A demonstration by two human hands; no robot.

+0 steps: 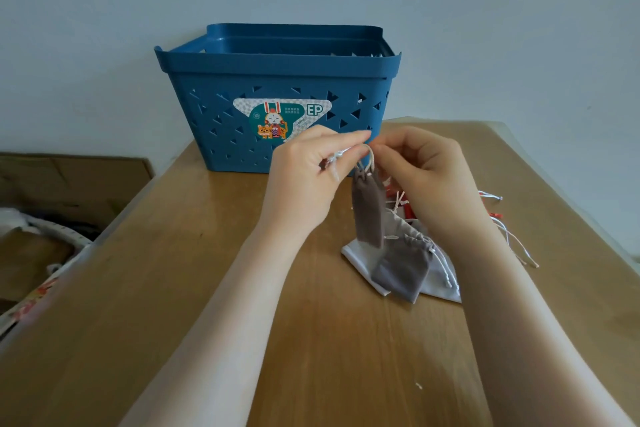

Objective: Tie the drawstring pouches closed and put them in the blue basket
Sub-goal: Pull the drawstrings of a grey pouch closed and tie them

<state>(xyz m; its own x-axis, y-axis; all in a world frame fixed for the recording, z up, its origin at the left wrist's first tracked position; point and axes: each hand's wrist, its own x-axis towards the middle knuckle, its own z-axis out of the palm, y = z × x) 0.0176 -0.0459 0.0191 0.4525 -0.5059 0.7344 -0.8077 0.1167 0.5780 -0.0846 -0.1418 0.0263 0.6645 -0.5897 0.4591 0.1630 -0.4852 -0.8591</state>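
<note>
Head view: just before the blue basket (277, 87), left hand (304, 166) and right hand (422, 166) pinch the cord (367, 154) of a dangling grey pouch (369, 211). A loosened pinch could drop it, knot unfinished.

A wooden table (207, 288) carries the blue basket (277, 87) at upper centre and a heap of drawstring pouches (408, 263) at right.

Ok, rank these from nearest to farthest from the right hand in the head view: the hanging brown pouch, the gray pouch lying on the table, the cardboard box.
1. Hanging brown pouch: just left of the right hand, whose fingers pinch its string.
2. Gray pouch: on the table below the hand.
3. Cardboard box: far left, off the table.
</note>
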